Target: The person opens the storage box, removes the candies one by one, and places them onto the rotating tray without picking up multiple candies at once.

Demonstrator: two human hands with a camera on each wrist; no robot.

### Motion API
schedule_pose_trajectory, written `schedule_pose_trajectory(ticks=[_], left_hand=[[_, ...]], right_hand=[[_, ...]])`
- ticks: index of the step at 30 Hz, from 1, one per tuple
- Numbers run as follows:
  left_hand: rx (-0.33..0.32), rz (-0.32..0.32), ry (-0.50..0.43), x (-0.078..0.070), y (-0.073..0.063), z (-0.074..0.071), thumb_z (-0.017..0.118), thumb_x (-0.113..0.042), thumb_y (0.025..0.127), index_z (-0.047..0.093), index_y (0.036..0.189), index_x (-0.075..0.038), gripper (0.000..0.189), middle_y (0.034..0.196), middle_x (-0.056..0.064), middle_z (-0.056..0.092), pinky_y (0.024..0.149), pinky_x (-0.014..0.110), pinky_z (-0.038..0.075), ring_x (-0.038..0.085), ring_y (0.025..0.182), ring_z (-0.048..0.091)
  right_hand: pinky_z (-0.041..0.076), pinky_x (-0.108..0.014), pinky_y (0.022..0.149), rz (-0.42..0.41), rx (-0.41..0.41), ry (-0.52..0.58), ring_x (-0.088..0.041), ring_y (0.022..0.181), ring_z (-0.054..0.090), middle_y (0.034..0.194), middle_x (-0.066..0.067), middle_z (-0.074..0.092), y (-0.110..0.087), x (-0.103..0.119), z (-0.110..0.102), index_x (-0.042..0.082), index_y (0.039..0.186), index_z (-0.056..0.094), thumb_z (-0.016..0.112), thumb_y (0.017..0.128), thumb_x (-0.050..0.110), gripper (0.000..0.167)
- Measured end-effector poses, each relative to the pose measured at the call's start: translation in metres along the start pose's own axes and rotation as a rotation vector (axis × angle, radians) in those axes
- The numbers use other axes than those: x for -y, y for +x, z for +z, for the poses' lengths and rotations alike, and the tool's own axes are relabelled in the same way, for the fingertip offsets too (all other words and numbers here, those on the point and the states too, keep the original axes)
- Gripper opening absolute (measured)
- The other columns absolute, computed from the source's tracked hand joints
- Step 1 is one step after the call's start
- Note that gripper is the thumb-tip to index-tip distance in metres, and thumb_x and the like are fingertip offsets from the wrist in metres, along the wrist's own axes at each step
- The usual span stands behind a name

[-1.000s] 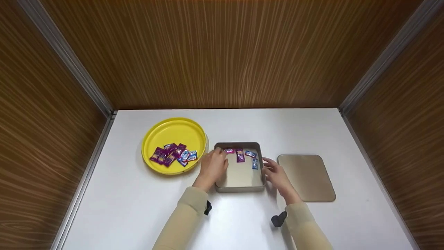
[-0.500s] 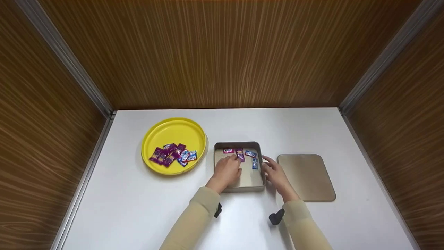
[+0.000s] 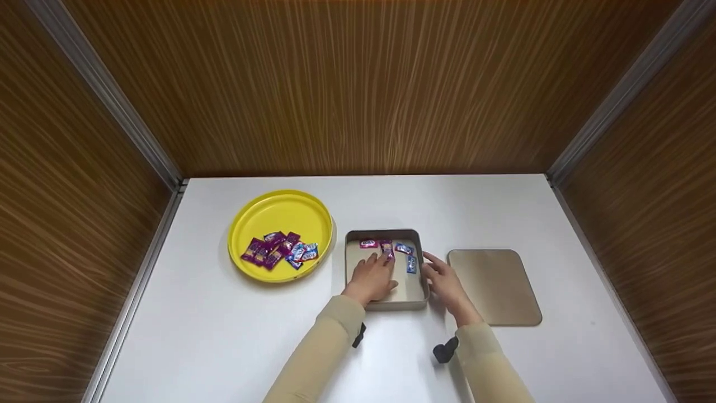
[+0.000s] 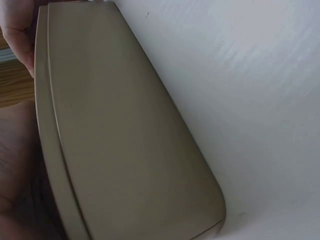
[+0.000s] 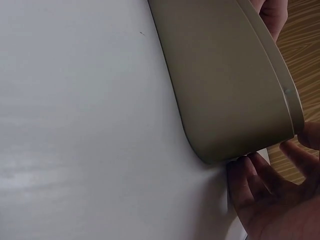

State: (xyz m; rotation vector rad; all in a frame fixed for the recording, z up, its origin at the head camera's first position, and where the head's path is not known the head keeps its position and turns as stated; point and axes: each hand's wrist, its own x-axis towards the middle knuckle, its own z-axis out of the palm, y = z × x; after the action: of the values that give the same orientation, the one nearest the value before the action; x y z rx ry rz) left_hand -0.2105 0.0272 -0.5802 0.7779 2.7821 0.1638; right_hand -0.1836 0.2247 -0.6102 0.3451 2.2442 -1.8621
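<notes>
A square grey-beige tin box (image 3: 397, 305) stands open at mid-table. My left hand (image 3: 372, 280) reaches over its front wall, fingers spread low inside, the fingertips at the near end of a purple wrapped candy (image 3: 387, 246). Beside that candy lie a pink one (image 3: 368, 244) and two blue ones, one slanted (image 3: 404, 248) and one upright in the view (image 3: 411, 265). My right hand (image 3: 446, 282) rests extended fingers against the box's outer right wall; in the right wrist view its fingers (image 5: 260, 180) touch the wall low down, with the thumb at the rim.
A round yellow tray (image 3: 279, 204) at the left bears a heap of several purple candies (image 3: 272, 252) and blue candies (image 3: 302, 253). The flat beige lid (image 3: 495, 285) lies right of the box. Wood-grain panels (image 3: 358, 89) enclose the white table (image 3: 212, 347).
My left hand has moved right and toward me, from the box's left wall to the purple candy, and its fingers have spread. My right hand has stayed at the right wall.
</notes>
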Motion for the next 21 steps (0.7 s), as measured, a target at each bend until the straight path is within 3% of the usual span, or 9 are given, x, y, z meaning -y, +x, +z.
schedule_pose_trajectory(ticks=[7, 16, 21], left_hand=[[0.061, -0.002, -0.002, 0.0051, -0.0027, -0.0013, 0.056, -0.041, 0.098, 0.045, 0.147, -0.012, 0.058, 0.155, 0.008, 0.036, 0.110, 0.050, 0.032, 0.032, 0.140, 0.034], [-0.070, 0.105, 0.057, 0.0074, -0.0077, -0.0005, 0.063, -0.029, 0.095, 0.066, 0.121, -0.011, 0.032, 0.126, 0.009, 0.060, 0.097, 0.042, 0.046, 0.025, 0.121, 0.052], [-0.089, 0.167, 0.041, 0.0063, -0.0097, -0.0011, 0.060, -0.022, 0.095, 0.069, 0.115, -0.011, 0.025, 0.116, 0.008, 0.065, 0.094, 0.041, 0.047, 0.023, 0.112, 0.058]], right_hand=[[0.039, -0.055, 0.103, -0.002, -0.010, 0.010, -0.039, 0.131, 0.044, 0.142, -0.027, 0.045, -0.0020, 0.0007, -0.0010, 0.005, 0.151, 0.036, 0.046, 0.105, 0.016, 0.048], [0.038, -0.056, 0.104, -0.010, -0.001, 0.017, -0.040, 0.131, 0.043, 0.142, -0.029, 0.044, -0.0019, 0.0014, -0.0008, 0.004, 0.150, 0.036, 0.046, 0.105, 0.015, 0.048], [0.038, -0.057, 0.103, -0.001, -0.009, -0.009, -0.040, 0.130, 0.044, 0.142, -0.028, 0.045, -0.0024, 0.0018, -0.0004, 0.006, 0.151, 0.036, 0.046, 0.105, 0.016, 0.048]])
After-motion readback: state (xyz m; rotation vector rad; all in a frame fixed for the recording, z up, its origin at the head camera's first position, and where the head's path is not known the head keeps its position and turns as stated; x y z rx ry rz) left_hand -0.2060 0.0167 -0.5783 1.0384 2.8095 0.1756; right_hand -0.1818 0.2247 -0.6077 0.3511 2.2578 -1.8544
